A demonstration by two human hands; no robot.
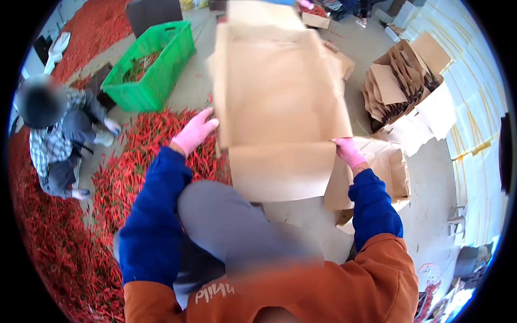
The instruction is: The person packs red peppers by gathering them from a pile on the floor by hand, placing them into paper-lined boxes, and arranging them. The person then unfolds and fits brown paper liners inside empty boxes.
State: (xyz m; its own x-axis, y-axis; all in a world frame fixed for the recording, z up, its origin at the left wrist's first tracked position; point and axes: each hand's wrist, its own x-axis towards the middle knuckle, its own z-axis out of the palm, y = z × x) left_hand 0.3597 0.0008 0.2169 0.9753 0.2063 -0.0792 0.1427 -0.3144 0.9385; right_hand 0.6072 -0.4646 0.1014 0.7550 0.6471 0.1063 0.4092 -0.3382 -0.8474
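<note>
A shallow cardboard box (280, 89) lined with brown paper is in front of me, its near paper flap (280, 169) hanging toward my knees. Nothing shows inside it. My right hand (351, 153), in a pink glove, grips the box at its near right corner. Beside the left wall is my left hand (195, 132), also pink-gloved, with thumb and fingers apart; whether it touches the wall I cannot tell. Red chili peppers (156, 137) lie in a heap under and beyond my left arm.
A green plastic crate (156, 86) holds some peppers at the upper left. A crouching person (59, 134) is left. Right are an open box (396, 172) and a carton of folded brown bundles (398, 81), near wrapped white stacks (474, 107). More peppers (94, 35) are piled behind.
</note>
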